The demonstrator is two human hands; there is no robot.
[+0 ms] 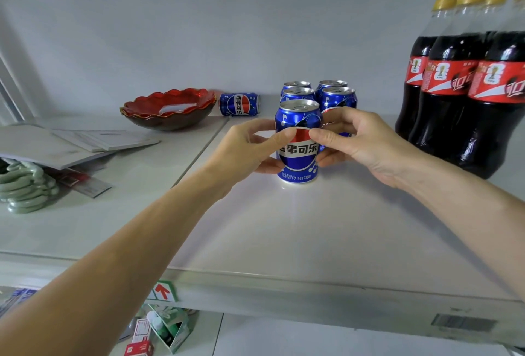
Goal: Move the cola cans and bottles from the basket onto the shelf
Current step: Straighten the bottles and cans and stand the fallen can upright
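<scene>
A blue cola can [298, 156] stands upright on the white shelf [284, 227]. My left hand [244, 148] and my right hand [355, 139] both hold it, thumbs on its front and fingers curled round its sides. Right behind it stand several more blue cans [336, 97] in a tight block. One more blue can [239, 104] lies on its side further left, by the back wall. Several dark cola bottles [454, 83] with red labels and yellow caps stand at the right. The basket is out of view.
A red scalloped bowl [170, 110] sits at the back left. Flat white booklets [85, 142] and a pale green ring object [25, 188] lie on the left shelf section. Below the shelf's front edge are small boxes [167, 327] on a lower shelf.
</scene>
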